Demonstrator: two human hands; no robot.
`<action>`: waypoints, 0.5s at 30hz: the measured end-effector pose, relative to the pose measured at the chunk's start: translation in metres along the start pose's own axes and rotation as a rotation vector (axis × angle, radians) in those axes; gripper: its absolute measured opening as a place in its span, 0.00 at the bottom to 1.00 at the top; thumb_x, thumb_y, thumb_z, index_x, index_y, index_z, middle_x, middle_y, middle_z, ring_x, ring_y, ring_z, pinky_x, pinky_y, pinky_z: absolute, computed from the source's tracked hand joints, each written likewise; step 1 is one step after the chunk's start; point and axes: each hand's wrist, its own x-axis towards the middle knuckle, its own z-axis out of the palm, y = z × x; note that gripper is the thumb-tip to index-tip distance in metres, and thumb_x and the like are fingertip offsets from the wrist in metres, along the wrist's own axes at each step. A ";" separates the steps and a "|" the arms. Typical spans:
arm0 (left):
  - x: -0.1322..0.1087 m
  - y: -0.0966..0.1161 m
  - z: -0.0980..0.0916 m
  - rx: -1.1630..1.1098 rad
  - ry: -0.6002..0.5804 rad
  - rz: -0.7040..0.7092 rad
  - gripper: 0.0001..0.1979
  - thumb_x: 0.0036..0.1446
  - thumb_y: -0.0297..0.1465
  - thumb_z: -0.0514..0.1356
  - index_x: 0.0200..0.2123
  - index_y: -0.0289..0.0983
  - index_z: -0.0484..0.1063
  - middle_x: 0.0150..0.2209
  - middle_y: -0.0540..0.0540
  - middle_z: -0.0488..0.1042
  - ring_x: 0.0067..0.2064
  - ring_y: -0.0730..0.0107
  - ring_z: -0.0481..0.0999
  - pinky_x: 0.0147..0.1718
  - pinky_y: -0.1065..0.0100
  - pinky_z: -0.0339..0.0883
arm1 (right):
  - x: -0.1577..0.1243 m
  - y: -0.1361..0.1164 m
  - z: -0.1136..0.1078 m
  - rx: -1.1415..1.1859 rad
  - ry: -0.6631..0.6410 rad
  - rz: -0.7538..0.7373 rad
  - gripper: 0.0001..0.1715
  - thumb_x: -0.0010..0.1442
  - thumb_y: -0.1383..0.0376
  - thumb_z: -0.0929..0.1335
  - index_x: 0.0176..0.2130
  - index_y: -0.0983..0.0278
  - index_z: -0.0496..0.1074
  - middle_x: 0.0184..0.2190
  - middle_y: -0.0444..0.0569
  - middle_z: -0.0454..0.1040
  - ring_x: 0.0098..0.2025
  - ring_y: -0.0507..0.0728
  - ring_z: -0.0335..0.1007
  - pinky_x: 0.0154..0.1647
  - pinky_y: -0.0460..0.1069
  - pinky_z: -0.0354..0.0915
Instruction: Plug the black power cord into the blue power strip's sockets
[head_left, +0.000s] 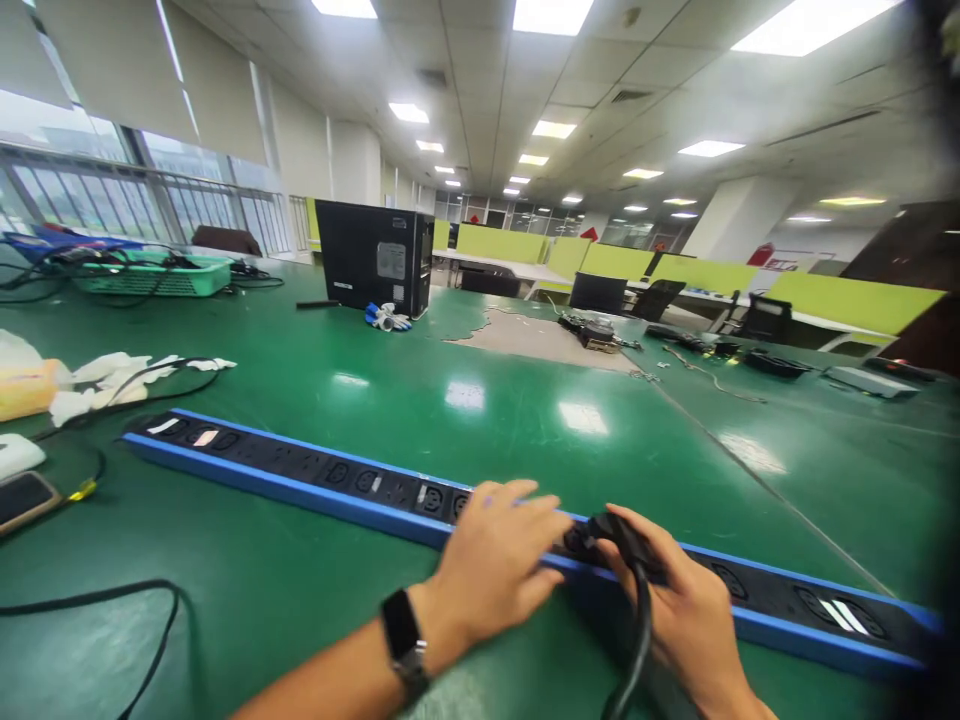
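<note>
- Bench, green, 1: spans your view and carries everything listed below; a worn patch shows at its far side.
- Computer tower, black, 1: upright near the far edge, well apart from your hands, leaving the working area in front of you free of its bulk.
- Power strip, blue-edged, 1: flat and slantwise across the bench before you, sockets facing up, presumably so that you can reach them from above.
- Left hand, yours, 1: palm down over the strip's middle, fingers extended and slightly spread, pinching nothing; the pose suggests steadying, though you cannot tell from here how firmly it presses.
- Right hand, yours, 1: over the strip to the right of the left hand, fingers pinching the plug; this grip probably lets you aim its end.
- Cable, thick, black, 1: curves down from the plug toward you, in front of your right palm.
- Plug, black, 1: between your right fingers, its end just beside your left fingertips and at the strip's sockets; whether it is seated, you cannot tell.
</note>
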 end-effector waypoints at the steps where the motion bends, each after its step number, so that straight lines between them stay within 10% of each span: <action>1: -0.014 -0.016 -0.017 0.038 0.091 -0.046 0.15 0.57 0.32 0.60 0.48 0.42 0.69 0.51 0.47 0.75 0.56 0.57 0.67 0.53 0.54 0.58 | 0.005 -0.020 0.011 0.039 -0.037 0.017 0.18 0.56 0.53 0.68 0.43 0.59 0.74 0.36 0.48 0.80 0.34 0.58 0.77 0.38 0.50 0.72; 8: -0.099 -0.103 -0.112 0.372 0.506 -0.575 0.09 0.59 0.32 0.54 0.36 0.40 0.74 0.37 0.46 0.78 0.43 0.60 0.73 0.44 0.58 0.63 | 0.034 -0.140 0.115 0.081 -0.310 -0.057 0.15 0.57 0.59 0.67 0.45 0.59 0.73 0.34 0.48 0.79 0.36 0.59 0.74 0.37 0.52 0.68; 15: -0.093 -0.095 -0.112 0.186 0.449 -0.533 0.08 0.59 0.31 0.55 0.37 0.39 0.75 0.37 0.47 0.78 0.42 0.63 0.73 0.44 0.61 0.65 | 0.035 -0.138 0.138 -0.004 -0.279 -0.165 0.17 0.59 0.61 0.65 0.48 0.62 0.72 0.40 0.53 0.79 0.41 0.61 0.74 0.49 0.59 0.64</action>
